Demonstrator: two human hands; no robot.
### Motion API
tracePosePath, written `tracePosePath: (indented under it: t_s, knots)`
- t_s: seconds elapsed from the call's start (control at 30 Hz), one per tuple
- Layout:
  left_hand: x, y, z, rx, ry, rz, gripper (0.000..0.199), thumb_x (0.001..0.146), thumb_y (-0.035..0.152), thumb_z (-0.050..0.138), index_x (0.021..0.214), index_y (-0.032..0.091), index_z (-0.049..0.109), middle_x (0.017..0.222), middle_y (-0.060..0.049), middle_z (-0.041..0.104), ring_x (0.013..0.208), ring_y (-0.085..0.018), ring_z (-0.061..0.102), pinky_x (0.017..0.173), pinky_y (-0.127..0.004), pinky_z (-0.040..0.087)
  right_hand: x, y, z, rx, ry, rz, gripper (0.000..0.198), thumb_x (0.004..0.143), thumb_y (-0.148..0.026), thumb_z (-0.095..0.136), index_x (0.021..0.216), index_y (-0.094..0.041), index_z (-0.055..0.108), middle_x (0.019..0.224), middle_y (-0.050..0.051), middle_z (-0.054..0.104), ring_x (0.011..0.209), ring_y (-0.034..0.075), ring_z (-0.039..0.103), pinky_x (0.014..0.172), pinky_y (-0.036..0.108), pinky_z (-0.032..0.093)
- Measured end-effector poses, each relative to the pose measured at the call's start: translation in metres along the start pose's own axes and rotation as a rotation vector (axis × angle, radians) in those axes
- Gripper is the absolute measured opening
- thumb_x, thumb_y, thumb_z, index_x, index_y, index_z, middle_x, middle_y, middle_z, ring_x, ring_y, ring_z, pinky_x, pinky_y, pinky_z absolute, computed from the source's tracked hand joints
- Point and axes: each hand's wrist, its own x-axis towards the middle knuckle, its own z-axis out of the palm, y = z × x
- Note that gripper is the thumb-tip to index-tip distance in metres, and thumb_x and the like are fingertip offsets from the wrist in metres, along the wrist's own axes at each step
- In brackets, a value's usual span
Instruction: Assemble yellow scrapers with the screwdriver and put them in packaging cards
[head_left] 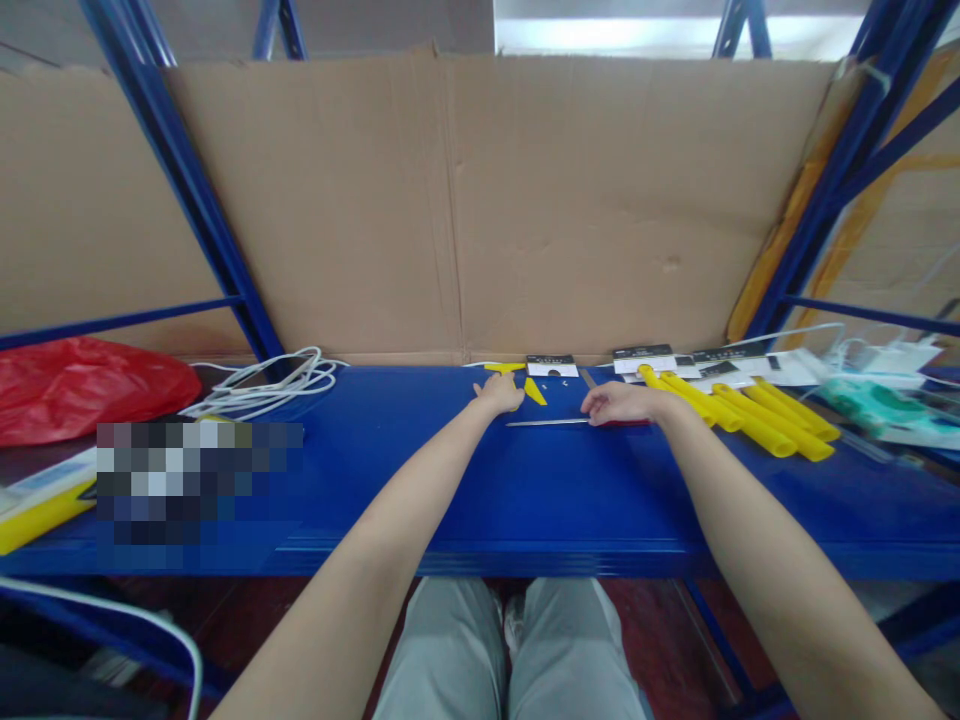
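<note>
Left hand [501, 394] beside yellow pieces [535, 391], right hand [619, 403] over red-handled tool [551, 423] on table [480, 490]; can't tell if either grip is closed. Best keep tool tip clear of left hand.

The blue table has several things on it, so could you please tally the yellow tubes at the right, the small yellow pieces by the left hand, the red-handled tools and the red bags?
Yellow tubes: 5
Small yellow pieces: 2 visible
Red-handled tool: 1
Red bag: 1
Total: 9
</note>
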Motion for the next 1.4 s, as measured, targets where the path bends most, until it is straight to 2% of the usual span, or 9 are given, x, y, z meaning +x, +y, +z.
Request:
tracePosePath:
  t_s: [0.13,0.5,0.6,0.7,0.87,0.97,1.07,1.2,1.4]
  knots:
    - [-0.006,0.003,-0.001,0.172,-0.017,-0.052,0.052,0.083,0.042,0.046,0.131,0.024,0.048,0.141,-0.014,0.043,0.131,-0.034,0.035,0.103,-0.062,0.019,0.002,0.002,0.001,0.016,0.005,-0.001,0.025,0.062,-0.021,0.068,0.086,-0.02,0.07,0.082,0.005,0.069,0.084,0.022,0.063,0.072,0.028,0.05]
    - [-0.018,-0.003,-0.024,0.246,-0.069,0.016,0.064,0.089,0.055,0.022,0.142,0.02,0.033,0.15,-0.014,0.026,0.14,-0.032,0.015,0.106,-0.062,0.009,-0.003,-0.003,-0.005,-0.001,0.036,0.035,0.023,0.069,-0.029,0.065,0.088,-0.019,0.07,0.086,0.005,0.071,0.08,0.02,0.064,0.071,0.027,0.049]
    - [-0.022,-0.02,-0.043,0.306,0.026,0.1,0.057,0.091,0.048,0.025,0.14,0.021,0.036,0.15,-0.012,0.029,0.139,-0.032,0.018,0.106,-0.063,0.009,-0.002,0.003,-0.01,-0.084,0.169,0.085,0.016,0.073,-0.026,0.06,0.082,-0.019,0.071,0.087,0.007,0.071,0.083,0.021,0.065,0.074,0.028,0.048]
    - [-0.029,-0.04,-0.059,0.297,0.146,0.124,0.05,0.092,0.042,0.029,0.137,0.023,0.04,0.149,-0.009,0.03,0.139,-0.029,0.02,0.108,-0.059,0.01,0.0,0.015,-0.017,-0.204,0.376,0.262,0.016,0.073,-0.022,0.057,0.08,-0.017,0.071,0.09,0.013,0.071,0.089,0.027,0.064,0.077,0.033,0.047]
    - [-0.041,-0.063,-0.061,0.132,0.303,0.002,0.045,0.093,0.034,0.033,0.134,0.019,0.04,0.142,-0.013,0.042,0.133,-0.024,0.035,0.108,-0.045,0.025,-0.002,0.04,-0.019,-0.278,0.639,0.565,0.035,0.075,-0.026,0.055,0.105,-0.012,0.065,0.113,0.023,0.061,0.108,0.035,0.056,0.084,0.044,0.046]
    - [-0.043,-0.069,-0.056,0.067,0.329,-0.011,0.045,0.091,0.031,0.039,0.132,0.013,0.043,0.138,-0.017,0.046,0.131,-0.026,0.038,0.106,-0.044,0.029,-0.004,0.048,-0.016,-0.302,0.608,0.694,0.041,0.074,-0.025,0.055,0.113,-0.011,0.06,0.116,0.023,0.059,0.112,0.034,0.054,0.087,0.046,0.044]
    - [-0.041,-0.07,-0.053,0.016,0.366,0.071,0.044,0.089,0.027,0.041,0.129,0.01,0.046,0.134,-0.019,0.05,0.129,-0.027,0.04,0.105,-0.044,0.031,-0.005,0.048,-0.013,-0.316,0.529,0.758,0.04,0.074,-0.024,0.054,0.111,-0.013,0.059,0.108,0.02,0.063,0.106,0.032,0.058,0.087,0.047,0.043]
    - [-0.04,-0.069,-0.051,-0.024,0.375,0.152,0.043,0.086,0.025,0.044,0.126,0.008,0.048,0.13,-0.02,0.052,0.126,-0.026,0.044,0.106,-0.041,0.031,-0.005,0.042,-0.01,-0.338,0.498,0.755,0.038,0.074,-0.026,0.054,0.11,-0.015,0.058,0.109,0.018,0.063,0.107,0.032,0.058,0.089,0.05,0.04]
    - [-0.041,-0.067,-0.049,-0.065,0.353,0.16,0.046,0.085,0.024,0.048,0.127,0.004,0.047,0.131,-0.022,0.051,0.126,-0.027,0.044,0.107,-0.039,0.029,-0.006,0.032,-0.004,-0.345,0.478,0.727,0.038,0.074,-0.02,0.053,0.111,-0.015,0.057,0.112,0.019,0.062,0.109,0.031,0.058,0.087,0.045,0.043]
